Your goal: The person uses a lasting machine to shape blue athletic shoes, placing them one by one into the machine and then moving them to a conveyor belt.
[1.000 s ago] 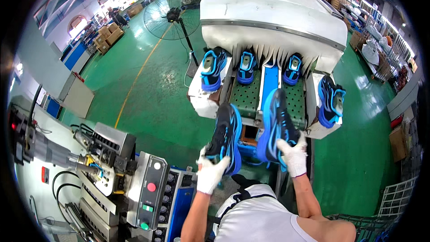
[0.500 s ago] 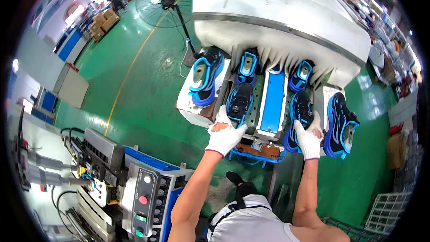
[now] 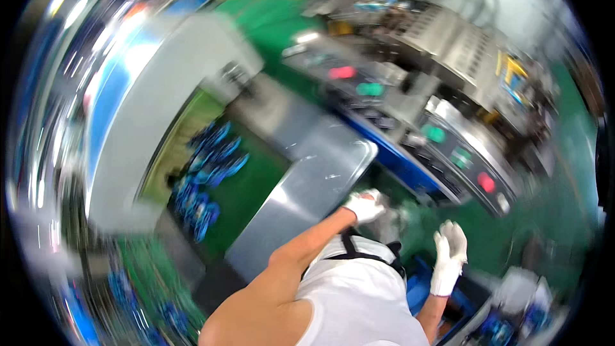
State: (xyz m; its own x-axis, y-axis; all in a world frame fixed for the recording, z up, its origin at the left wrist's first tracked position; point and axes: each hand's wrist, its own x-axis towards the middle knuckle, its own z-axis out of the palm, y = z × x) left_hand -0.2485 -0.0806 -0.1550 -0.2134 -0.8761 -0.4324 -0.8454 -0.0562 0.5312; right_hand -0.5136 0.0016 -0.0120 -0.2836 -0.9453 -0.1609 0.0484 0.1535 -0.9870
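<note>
My left hand, in a white work glove, hangs just in front of my waist beside the corner of a grey metal table. Motion blur smears its fingers, so whether it holds anything is unclear. Off to the right, my gloved right hand is raised over the green floor, thumb apart from the fingers, nothing visible in it. Several black-and-blue sneakers rest on a green belt at the opening of a grey and white machine, left of the table and away from both hands.
Ahead stands a metal machine with hoses; its control panels carry red and green buttons. The table's rounded corner juts out near my left hand. At the lower right, blurred blue and dark shoes sit beside pale shapes.
The view has swung round from the shoe-loaded fixture to the belt machine and control panels. Both hands have come off the sneakers they were touching and drawn back nearer my body.
</note>
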